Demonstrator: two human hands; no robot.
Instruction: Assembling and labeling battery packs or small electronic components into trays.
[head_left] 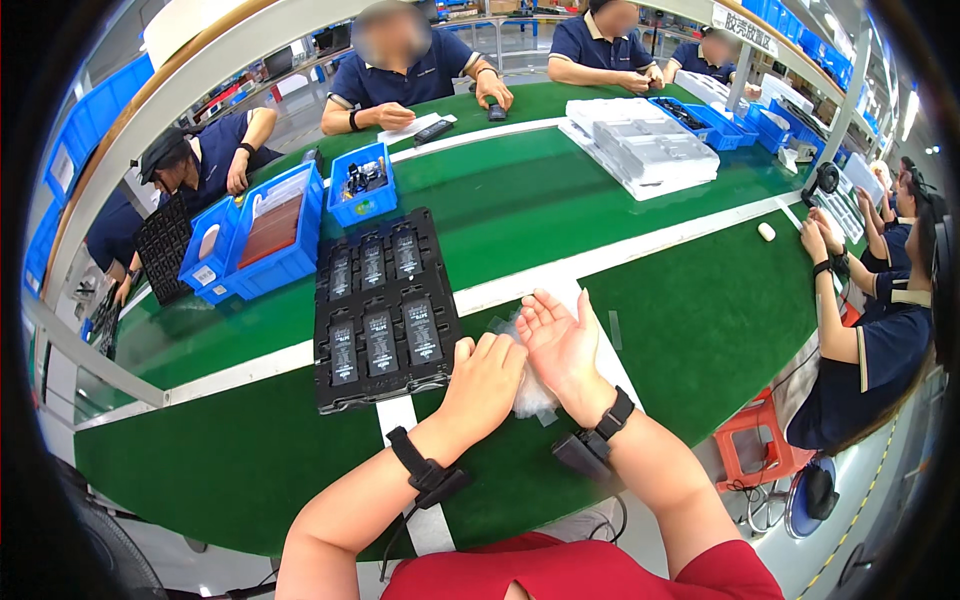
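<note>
My right hand (562,350) is palm up over the green table, its fingers stretched out and nothing visible in the palm. Beside it my left hand (485,385) shows its back. Its fingers are curled together against the side of my right hand, and what they hold, if anything, is hidden. Below and between both hands lies a crumpled heap of clear plastic film (533,390), partly covered by them. Just left of my left hand is a black tray (384,298) with several flat black battery packs (381,338) in its slots.
Blue bins (268,240) stand beyond the tray, one holding brown sheets; another blue bin (362,190) holds small parts. White foam trays (650,150) are stacked farther off. A small white object (766,232) lies at right. Co-workers sit around the table; a red stool (755,445) stands nearby.
</note>
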